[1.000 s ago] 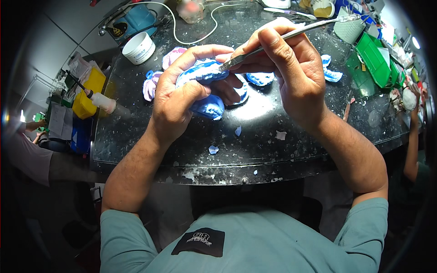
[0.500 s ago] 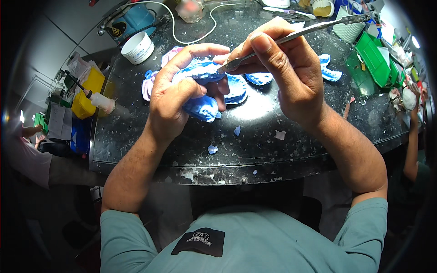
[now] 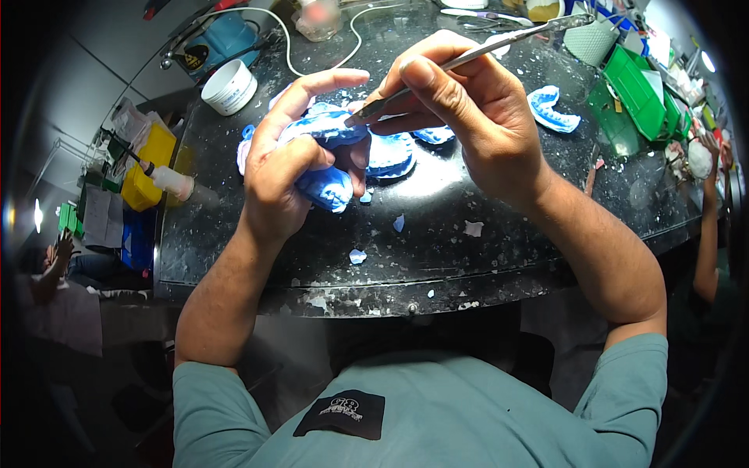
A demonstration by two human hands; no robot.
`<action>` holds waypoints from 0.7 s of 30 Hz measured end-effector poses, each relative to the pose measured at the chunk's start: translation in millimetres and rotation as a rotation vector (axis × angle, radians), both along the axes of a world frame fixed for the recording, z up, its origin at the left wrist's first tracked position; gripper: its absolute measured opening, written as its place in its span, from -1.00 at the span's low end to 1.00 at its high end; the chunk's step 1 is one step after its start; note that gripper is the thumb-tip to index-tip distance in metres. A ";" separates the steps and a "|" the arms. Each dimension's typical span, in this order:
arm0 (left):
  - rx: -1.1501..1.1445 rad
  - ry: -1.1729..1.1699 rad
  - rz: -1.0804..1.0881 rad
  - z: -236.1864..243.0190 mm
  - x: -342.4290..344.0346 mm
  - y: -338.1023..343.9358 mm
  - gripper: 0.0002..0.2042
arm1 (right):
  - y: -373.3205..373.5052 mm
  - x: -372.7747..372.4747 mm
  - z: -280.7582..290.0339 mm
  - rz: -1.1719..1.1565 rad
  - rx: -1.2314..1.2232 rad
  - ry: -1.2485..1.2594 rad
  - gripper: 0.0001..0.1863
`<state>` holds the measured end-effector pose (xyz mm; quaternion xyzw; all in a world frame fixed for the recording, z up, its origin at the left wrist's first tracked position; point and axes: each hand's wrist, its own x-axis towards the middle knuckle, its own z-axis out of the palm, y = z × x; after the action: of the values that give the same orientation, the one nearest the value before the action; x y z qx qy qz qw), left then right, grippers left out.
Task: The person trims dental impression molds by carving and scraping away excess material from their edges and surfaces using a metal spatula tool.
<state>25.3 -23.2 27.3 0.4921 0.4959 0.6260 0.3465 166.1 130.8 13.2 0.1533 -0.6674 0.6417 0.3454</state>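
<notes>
My left hand (image 3: 273, 171) is wrapped round a blue dental cast (image 3: 316, 126), its index finger raised along the top and a lower blue lobe (image 3: 324, 187) beneath the thumb. My right hand (image 3: 495, 132) grips a slim metal knife (image 3: 515, 39) like a pen, with its blade tip on the cast's upper surface at the right end. Behind and between my hands lie more blue casts (image 3: 390, 156), partly hidden by my fingers. A U-shaped blue cast (image 3: 554, 113) rests right of my right hand.
A white tub (image 3: 228, 90) stands back left near a white cable. Yellow bins (image 3: 144, 183) and a bottle (image 3: 172, 179) line the left; green trays (image 3: 632, 93) sit at right. Small chips (image 3: 398, 222) are scattered on the black bench (image 3: 390, 269). Other people work at both sides.
Both my hands, with the cast and knife, have shifted left and slightly up. More of the U-shaped cast at right shows. The person at left has moved an arm.
</notes>
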 end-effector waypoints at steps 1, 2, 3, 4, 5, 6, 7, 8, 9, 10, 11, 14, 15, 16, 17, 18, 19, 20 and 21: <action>0.028 0.029 0.012 -0.2 1.9 0.4 -0.38 | -0.4 1.1 0.3 -0.020 0.009 0.021 -0.78; 0.058 0.059 0.029 0.1 3.5 0.1 -0.38 | -0.9 1.9 1.0 -0.035 0.018 0.044 -0.78; 0.052 0.069 0.018 0.6 3.2 -0.1 -0.37 | -0.8 1.8 1.1 -0.027 0.043 0.069 -0.79; 0.052 0.069 0.018 0.1 3.6 0.7 -0.37 | -0.2 1.6 0.1 -0.028 0.043 0.069 -0.79; 0.053 0.061 0.028 -0.2 4.0 1.1 -0.38 | 0.0 0.7 -0.9 -0.061 0.097 0.083 -0.80; 0.055 0.053 0.039 -0.4 4.1 0.9 -0.38 | 0.0 0.1 -1.2 -0.095 0.152 0.097 -0.81; 0.056 0.054 0.041 -0.1 4.0 0.2 -0.38 | -0.4 2.0 0.9 -0.135 0.206 0.069 -0.82; 0.044 0.046 0.039 -1.0 3.5 0.3 -0.36 | -0.9 2.4 0.9 -0.135 0.207 0.068 -0.82; 0.032 0.039 0.036 -1.9 3.1 0.6 -0.33 | -1.2 2.6 0.8 -0.146 0.211 0.059 -0.82; 0.033 0.038 0.036 -3.1 2.7 1.2 -0.33 | -1.5 2.7 0.6 -0.156 0.215 0.050 -0.82; 0.040 0.050 0.036 -4.2 2.8 1.4 -0.34 | -1.9 3.1 0.4 -0.154 0.215 0.049 -0.82; 0.053 0.059 0.051 -6.0 5.3 1.8 -0.37 | -4.3 3.8 0.4 -0.199 0.249 0.075 -0.82; 0.058 0.057 0.065 -5.9 6.5 1.3 -0.38 | -6.4 3.8 1.1 -0.214 0.238 0.060 -0.82; 0.058 0.058 0.068 -5.6 7.8 0.8 -0.38 | -7.7 3.6 2.0 -0.229 0.227 0.045 -0.82; 0.055 0.043 0.086 -6.9 9.0 2.2 -0.40 | -6.7 3.9 1.7 -0.231 0.228 0.043 -0.82; 0.052 0.027 0.103 -7.9 9.4 3.6 -0.41 | -5.4 4.1 1.4 -0.241 0.274 0.061 -0.82; 0.052 0.025 0.100 -8.6 8.1 4.9 -0.41 | -4.1 4.0 0.7 -0.251 0.320 0.079 -0.82; 0.043 0.003 0.080 -6.5 6.7 4.1 -0.42 | -3.9 3.5 0.9 -0.251 0.321 0.081 -0.82; 0.035 -0.019 0.060 -4.8 6.0 3.9 -0.42 | -3.5 2.0 0.2 -0.233 0.320 0.120 -0.81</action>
<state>31.2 -19.3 22.5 0.4771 0.4961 0.6492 0.3237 168.1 127.3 13.4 0.1659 -0.7524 0.4727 0.4277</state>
